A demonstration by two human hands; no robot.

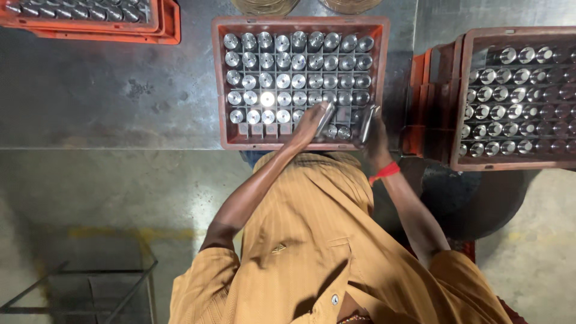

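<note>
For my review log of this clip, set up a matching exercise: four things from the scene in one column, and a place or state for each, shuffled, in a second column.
Things:
1. Left hand
2. Right hand
3. Middle crate
4. Right crate

Places or states:
A. Wears a red band at the wrist, holds a metal cylinder
B. Has empty cells along its near row
C. Stands at the frame's right edge, stacked on other crates
D. Holds a metal cylinder over the crate's near rows

Pairs: 1-D, 2-A, 3-B, 4-C

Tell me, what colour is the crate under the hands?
The crate is orange-red, with a grid of shiny metal cylinders; the head view shows it.
</note>
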